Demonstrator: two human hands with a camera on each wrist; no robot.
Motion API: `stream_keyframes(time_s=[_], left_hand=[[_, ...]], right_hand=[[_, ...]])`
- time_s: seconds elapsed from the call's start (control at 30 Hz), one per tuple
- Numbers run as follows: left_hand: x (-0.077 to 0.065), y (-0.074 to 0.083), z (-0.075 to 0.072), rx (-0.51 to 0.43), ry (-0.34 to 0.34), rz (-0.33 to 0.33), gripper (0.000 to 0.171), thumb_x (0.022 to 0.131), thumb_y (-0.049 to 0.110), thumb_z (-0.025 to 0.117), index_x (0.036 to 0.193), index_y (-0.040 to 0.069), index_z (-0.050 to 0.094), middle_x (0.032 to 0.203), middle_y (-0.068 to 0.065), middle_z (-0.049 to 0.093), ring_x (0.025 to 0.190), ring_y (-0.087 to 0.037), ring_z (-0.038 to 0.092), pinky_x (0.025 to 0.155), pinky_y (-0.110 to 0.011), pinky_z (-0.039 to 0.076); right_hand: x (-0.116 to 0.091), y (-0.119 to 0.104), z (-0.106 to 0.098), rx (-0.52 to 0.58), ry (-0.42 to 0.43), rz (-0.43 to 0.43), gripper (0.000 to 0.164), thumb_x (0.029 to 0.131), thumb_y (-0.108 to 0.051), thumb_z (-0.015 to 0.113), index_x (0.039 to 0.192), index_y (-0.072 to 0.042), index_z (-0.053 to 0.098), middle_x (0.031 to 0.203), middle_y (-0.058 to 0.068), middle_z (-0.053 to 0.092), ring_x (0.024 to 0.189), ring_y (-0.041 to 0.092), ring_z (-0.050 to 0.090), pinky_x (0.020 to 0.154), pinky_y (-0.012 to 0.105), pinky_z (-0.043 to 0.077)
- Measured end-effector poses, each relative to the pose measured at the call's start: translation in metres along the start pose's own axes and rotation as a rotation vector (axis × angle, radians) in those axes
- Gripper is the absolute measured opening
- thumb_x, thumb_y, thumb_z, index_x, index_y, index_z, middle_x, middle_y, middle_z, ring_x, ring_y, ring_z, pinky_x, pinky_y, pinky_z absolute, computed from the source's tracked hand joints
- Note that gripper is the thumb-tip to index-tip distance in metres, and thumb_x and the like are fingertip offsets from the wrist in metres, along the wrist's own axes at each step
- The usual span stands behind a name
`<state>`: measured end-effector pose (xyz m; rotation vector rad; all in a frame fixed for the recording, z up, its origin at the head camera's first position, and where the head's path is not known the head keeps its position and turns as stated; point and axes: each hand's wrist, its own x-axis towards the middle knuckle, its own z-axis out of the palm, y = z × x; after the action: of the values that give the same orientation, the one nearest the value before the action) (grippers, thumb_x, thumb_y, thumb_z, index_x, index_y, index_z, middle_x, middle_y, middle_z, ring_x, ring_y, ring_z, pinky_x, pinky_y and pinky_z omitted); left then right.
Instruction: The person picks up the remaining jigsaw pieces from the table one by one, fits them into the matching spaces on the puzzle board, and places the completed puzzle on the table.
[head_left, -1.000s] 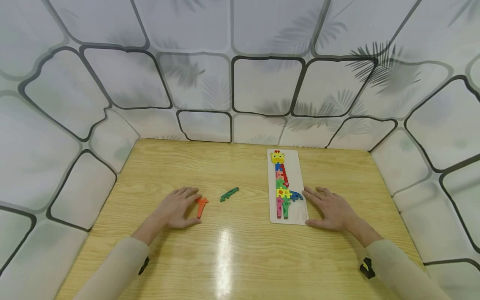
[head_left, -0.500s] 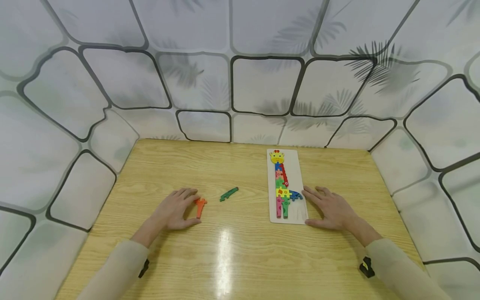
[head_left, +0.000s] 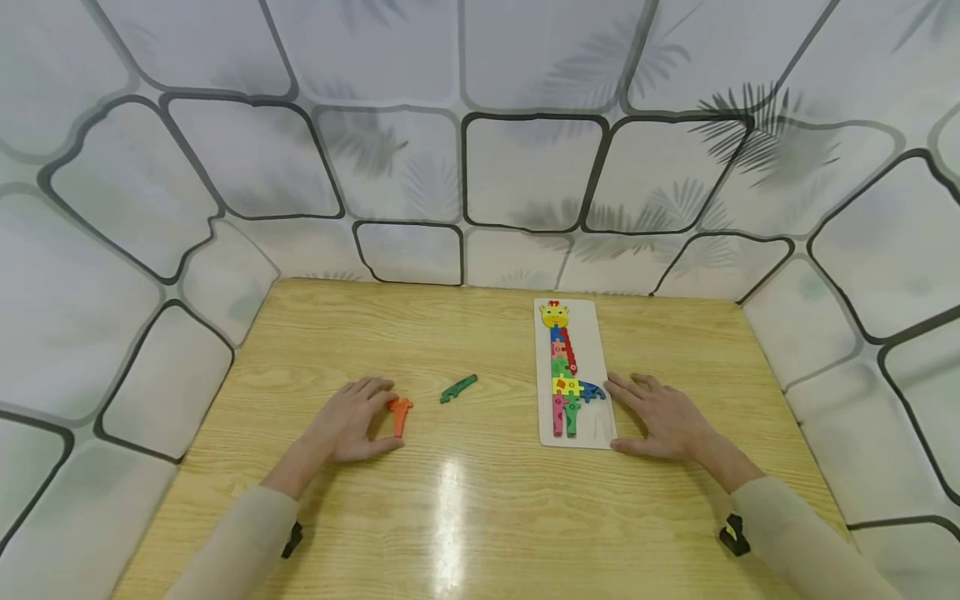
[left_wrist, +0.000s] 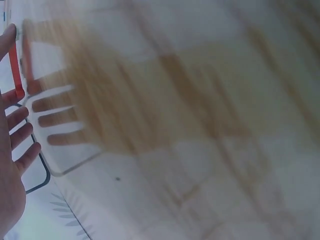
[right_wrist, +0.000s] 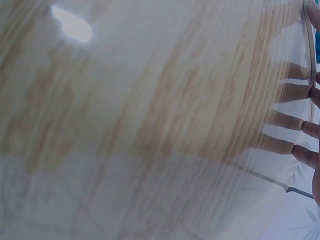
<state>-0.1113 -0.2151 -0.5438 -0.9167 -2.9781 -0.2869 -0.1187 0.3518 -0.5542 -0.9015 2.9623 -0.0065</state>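
My left hand (head_left: 347,423) lies at the left of the table, its index finger at the top of an orange puzzle piece (head_left: 401,413) and its thumb at the lower end. In the left wrist view the orange piece (left_wrist: 16,70) spans the gap between thumb and index finger, the other fingers spread. My right hand (head_left: 663,417) rests with fingers extended at the right edge of a pale puzzle board (head_left: 591,333). On the board a giraffe of coloured pieces is laid out, with a yellow head (head_left: 555,315) and a blue piece (head_left: 592,392) near my right fingertips.
A loose dark green puzzle piece (head_left: 458,388) lies between the left hand and the board. The wooden table (head_left: 480,517) meets a wall (head_left: 525,167) with a stone pattern at the back and sides.
The orange piece has shifted very slightly left and stands more upright between the left thumb and index finger. The right hand, the board and the green piece stay in place.
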Motion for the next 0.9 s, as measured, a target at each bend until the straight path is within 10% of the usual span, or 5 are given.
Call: stream_keyframes(time_s=[0.9], left_hand=[[0.027,0.039,0.002,0.009,0.061,0.037,0.078,0.087,0.070,0.070,0.138,0.010,0.065,0.147,-0.012,0.063,0.139,-0.038,0.057,0.111,-0.059,0.052]], right_hand=[[0.000,-0.001,-0.002,0.010,-0.010,0.013,0.102,0.086,-0.084,0.060,0.165,-0.024,0.037,0.171,0.001,0.040,0.146,0.043,0.048,0.097,0.065,0.055]])
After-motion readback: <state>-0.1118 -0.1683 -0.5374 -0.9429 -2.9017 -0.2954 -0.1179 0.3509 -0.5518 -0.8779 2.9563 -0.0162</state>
